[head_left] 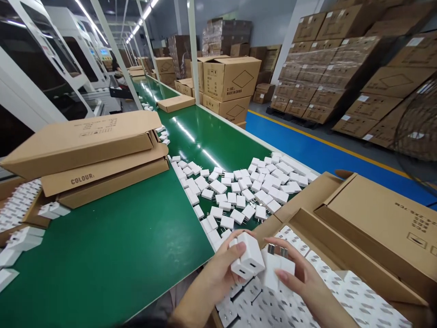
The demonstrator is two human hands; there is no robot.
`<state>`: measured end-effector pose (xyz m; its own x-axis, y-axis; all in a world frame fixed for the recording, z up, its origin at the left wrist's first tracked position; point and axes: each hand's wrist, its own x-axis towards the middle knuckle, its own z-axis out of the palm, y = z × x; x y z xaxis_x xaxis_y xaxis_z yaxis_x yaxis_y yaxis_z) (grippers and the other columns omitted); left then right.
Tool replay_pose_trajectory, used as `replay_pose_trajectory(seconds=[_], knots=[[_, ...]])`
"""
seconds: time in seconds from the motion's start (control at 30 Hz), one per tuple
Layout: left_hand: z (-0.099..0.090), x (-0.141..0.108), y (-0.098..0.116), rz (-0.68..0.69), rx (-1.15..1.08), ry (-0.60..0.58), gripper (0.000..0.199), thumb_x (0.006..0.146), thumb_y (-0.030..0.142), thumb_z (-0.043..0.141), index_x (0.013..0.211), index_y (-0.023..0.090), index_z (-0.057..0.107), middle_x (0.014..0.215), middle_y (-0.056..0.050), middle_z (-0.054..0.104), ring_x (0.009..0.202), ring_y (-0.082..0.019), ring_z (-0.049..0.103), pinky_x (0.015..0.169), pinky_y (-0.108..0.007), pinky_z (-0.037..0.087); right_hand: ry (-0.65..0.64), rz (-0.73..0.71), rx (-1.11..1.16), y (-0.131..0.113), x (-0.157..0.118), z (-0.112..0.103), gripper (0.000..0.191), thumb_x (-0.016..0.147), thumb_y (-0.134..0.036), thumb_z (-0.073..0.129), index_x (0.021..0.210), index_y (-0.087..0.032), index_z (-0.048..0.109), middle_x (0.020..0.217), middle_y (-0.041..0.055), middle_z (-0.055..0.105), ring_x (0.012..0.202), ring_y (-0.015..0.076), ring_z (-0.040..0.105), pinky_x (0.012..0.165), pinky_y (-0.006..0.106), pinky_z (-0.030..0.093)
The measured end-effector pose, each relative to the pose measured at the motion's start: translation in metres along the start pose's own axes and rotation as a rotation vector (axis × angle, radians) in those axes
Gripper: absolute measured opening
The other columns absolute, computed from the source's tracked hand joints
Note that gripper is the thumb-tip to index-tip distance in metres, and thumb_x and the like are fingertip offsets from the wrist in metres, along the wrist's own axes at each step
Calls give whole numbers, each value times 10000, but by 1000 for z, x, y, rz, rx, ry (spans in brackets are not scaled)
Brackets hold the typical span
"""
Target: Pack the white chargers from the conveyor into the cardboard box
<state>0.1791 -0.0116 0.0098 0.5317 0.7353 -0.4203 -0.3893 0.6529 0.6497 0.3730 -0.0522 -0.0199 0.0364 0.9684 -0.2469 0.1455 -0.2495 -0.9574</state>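
Left hand (223,269), thumb and fingers pinching two white adapters (251,253), ports outward; right hand (303,273), thumb and fingertips pinching upturned adapters (278,269), prongs up; both above an open carton (341,253) with packed adapters (362,291); left hand near the corner of a green tabletop (136,255), which stretches broadly leftward to stacked flat cartons (102,146); beyond, loose adapters (239,187) strewn over a glossy green belt (191,123), bordered by a pale rim (239,128); blue floor (290,141), yellow-lined; wrapped carton stacks (314,77) at right; pale machines (37,98) at left.
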Motion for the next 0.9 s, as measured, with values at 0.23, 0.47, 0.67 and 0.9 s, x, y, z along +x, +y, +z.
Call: replay_pose_trajectory(seconds=[0.23, 0.47, 0.67, 0.9], knots=[[6, -12, -25, -68, -170, 62, 632, 606, 716, 773, 1052, 282, 658, 738, -6, 566, 597, -121, 432, 459, -216, 262, -81, 30, 279, -3, -17, 13, 423, 674, -619, 782, 966, -343, 651, 810, -18, 637, 713, 234, 577, 621, 319, 497], [12, -9, -39, -316, -555, 333, 371, 821, 541, 716, 678, 200, 702, 624, -9, 643, 460, -68, 462, 383, -158, 288, -37, 494, 445, 0, -25, 18, 484, 691, -598, 738, 1084, -326, 658, 756, -25, 648, 569, 161, 472, 458, 237, 315], [32, -14, -28, -342, -746, 433, 631, 1035, 482, 387, 637, 115, 709, 566, -32, 631, 330, -45, 397, 312, -150, 283, -105, 534, 820, -3, -28, 28, 306, 720, -512, 794, 842, -235, 750, 548, -51, 576, 445, 53, 293, 441, 189, 266], [40, -19, -22, -389, -815, 453, 697, 1028, 520, 348, 591, 99, 692, 503, -28, 568, 315, -55, 363, 305, -164, 275, -23, 491, 968, 1, -27, 31, 370, 790, -471, 744, 1144, -368, 705, 451, -96, 503, 396, 62, 340, 452, 183, 339]])
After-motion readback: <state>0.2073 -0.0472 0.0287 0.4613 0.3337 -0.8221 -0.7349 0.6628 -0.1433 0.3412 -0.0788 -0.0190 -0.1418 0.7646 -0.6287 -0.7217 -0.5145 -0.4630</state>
